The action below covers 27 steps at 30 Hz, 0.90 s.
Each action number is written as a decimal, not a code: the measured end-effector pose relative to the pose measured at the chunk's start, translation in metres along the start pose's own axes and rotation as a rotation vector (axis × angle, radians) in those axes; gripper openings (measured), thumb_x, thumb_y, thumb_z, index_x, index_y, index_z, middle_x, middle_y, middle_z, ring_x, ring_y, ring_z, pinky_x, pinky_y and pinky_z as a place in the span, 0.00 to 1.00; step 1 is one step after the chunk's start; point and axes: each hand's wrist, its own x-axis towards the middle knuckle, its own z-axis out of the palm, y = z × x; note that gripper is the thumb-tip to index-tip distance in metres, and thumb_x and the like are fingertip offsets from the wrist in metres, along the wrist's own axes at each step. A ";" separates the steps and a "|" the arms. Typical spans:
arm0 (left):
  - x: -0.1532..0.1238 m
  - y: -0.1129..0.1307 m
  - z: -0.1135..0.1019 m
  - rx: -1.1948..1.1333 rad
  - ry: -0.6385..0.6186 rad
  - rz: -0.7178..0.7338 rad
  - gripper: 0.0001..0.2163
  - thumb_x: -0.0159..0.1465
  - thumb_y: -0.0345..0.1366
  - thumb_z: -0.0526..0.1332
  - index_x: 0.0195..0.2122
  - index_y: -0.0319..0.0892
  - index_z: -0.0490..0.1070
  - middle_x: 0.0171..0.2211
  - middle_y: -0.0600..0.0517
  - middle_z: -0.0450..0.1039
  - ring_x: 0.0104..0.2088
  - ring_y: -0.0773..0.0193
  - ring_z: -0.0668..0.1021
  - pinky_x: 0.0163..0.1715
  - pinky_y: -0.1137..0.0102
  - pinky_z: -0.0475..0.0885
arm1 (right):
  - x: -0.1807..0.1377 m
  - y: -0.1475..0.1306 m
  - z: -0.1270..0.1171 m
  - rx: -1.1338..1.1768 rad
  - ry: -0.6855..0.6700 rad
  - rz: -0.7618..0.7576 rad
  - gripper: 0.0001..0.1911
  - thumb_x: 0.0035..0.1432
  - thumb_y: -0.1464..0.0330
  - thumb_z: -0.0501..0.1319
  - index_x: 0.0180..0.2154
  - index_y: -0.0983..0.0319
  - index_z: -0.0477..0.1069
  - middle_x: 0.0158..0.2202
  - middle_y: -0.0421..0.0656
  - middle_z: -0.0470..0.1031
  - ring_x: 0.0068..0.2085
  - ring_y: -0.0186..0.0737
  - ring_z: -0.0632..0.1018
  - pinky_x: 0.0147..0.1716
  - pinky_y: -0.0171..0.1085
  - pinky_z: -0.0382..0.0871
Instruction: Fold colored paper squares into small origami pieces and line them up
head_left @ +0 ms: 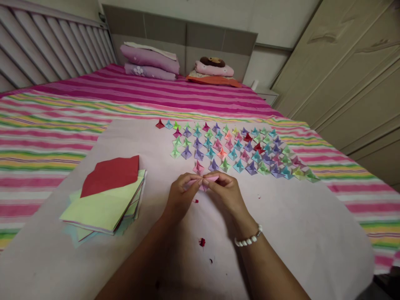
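A small piece of folded pink paper [212, 179] is pinched between both my hands, just in front of the rows of folded shapes. My left hand [182, 192] grips its left side with thumb and fingertips. On the other side my right hand [225, 190], with a white beaded bracelet on the wrist, holds it the same way. The thumbs nearly meet at the paper's middle. Beyond them, several small folded paper shapes [239, 166] in many colours stand in rows. Part of the pink paper is hidden behind my fingers.
A stack of coloured paper sheets [103, 208], with a red sheet [112, 175] on top, lies to the left on the pale board [300, 233]. Small red bits [202, 242] lie near my forearms. Folded bedding [150, 62] sits by the headboard on the striped bed.
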 end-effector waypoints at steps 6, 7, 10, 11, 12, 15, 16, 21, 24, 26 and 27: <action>0.002 0.005 -0.001 -0.265 0.135 -0.350 0.14 0.46 0.44 0.72 0.27 0.39 0.78 0.26 0.51 0.78 0.28 0.64 0.76 0.32 0.70 0.70 | 0.000 0.002 0.000 0.081 0.063 0.029 0.04 0.43 0.67 0.71 0.25 0.59 0.79 0.27 0.39 0.78 0.31 0.37 0.74 0.36 0.37 0.68; 0.002 0.006 -0.001 -0.295 0.146 -0.380 0.14 0.46 0.44 0.72 0.28 0.39 0.79 0.26 0.51 0.78 0.28 0.65 0.75 0.32 0.71 0.70 | 0.000 0.002 0.000 0.087 0.077 0.036 0.04 0.43 0.67 0.71 0.25 0.59 0.79 0.27 0.39 0.78 0.31 0.37 0.74 0.36 0.37 0.68; 0.002 0.008 -0.001 -0.346 0.146 -0.410 0.16 0.47 0.45 0.72 0.33 0.39 0.79 0.27 0.51 0.78 0.28 0.66 0.76 0.31 0.71 0.70 | 0.001 0.004 -0.001 0.129 0.108 0.045 0.06 0.41 0.66 0.72 0.26 0.59 0.79 0.27 0.39 0.78 0.30 0.36 0.74 0.36 0.37 0.68; 0.001 0.008 0.000 -0.356 0.120 -0.407 0.17 0.48 0.45 0.72 0.35 0.39 0.80 0.28 0.51 0.78 0.29 0.65 0.76 0.32 0.71 0.71 | 0.002 0.004 -0.001 0.143 0.114 0.043 0.06 0.41 0.67 0.72 0.26 0.59 0.79 0.27 0.39 0.78 0.30 0.36 0.74 0.35 0.37 0.68; 0.000 0.007 0.001 -0.363 0.079 -0.398 0.17 0.48 0.44 0.72 0.36 0.39 0.80 0.29 0.51 0.78 0.30 0.65 0.77 0.34 0.71 0.71 | 0.002 0.005 -0.001 0.154 0.120 0.040 0.06 0.41 0.67 0.72 0.26 0.59 0.79 0.26 0.38 0.78 0.30 0.36 0.74 0.35 0.37 0.68; -0.002 0.003 0.005 -0.336 -0.077 -0.364 0.16 0.50 0.44 0.70 0.36 0.39 0.80 0.28 0.52 0.77 0.32 0.64 0.76 0.34 0.72 0.70 | 0.002 0.005 0.001 0.165 0.144 0.021 0.05 0.42 0.67 0.72 0.25 0.59 0.79 0.26 0.38 0.77 0.29 0.35 0.74 0.35 0.36 0.68; -0.003 0.000 0.006 -0.299 -0.110 -0.355 0.14 0.51 0.44 0.70 0.34 0.39 0.79 0.26 0.53 0.76 0.30 0.65 0.75 0.31 0.73 0.69 | 0.001 0.005 0.001 0.165 0.149 0.011 0.04 0.42 0.68 0.72 0.25 0.59 0.79 0.26 0.38 0.77 0.30 0.34 0.74 0.35 0.36 0.68; -0.003 -0.010 0.008 -0.126 -0.089 -0.263 0.12 0.55 0.44 0.65 0.27 0.38 0.76 0.23 0.54 0.72 0.27 0.67 0.71 0.25 0.74 0.64 | 0.000 0.001 0.001 0.098 0.096 -0.029 0.04 0.44 0.67 0.71 0.25 0.59 0.78 0.25 0.38 0.77 0.28 0.36 0.75 0.33 0.37 0.69; -0.003 -0.011 0.007 -0.110 -0.130 -0.208 0.12 0.58 0.43 0.62 0.29 0.39 0.75 0.25 0.54 0.70 0.28 0.67 0.70 0.27 0.74 0.64 | -0.001 -0.004 -0.003 0.025 -0.001 0.014 0.07 0.44 0.65 0.72 0.26 0.60 0.77 0.24 0.40 0.78 0.28 0.38 0.77 0.33 0.38 0.70; -0.004 -0.010 0.008 -0.083 -0.169 -0.194 0.11 0.59 0.43 0.61 0.30 0.39 0.74 0.24 0.55 0.69 0.27 0.68 0.69 0.26 0.74 0.64 | 0.000 -0.006 -0.006 -0.015 -0.037 0.047 0.09 0.43 0.64 0.72 0.25 0.61 0.77 0.23 0.40 0.78 0.27 0.38 0.77 0.33 0.38 0.70; -0.005 -0.009 0.009 -0.073 -0.183 -0.189 0.11 0.59 0.43 0.61 0.30 0.39 0.73 0.24 0.55 0.69 0.27 0.69 0.69 0.26 0.74 0.63 | 0.000 -0.007 -0.006 -0.026 -0.035 0.052 0.09 0.43 0.64 0.72 0.24 0.61 0.77 0.23 0.40 0.78 0.27 0.38 0.76 0.32 0.38 0.69</action>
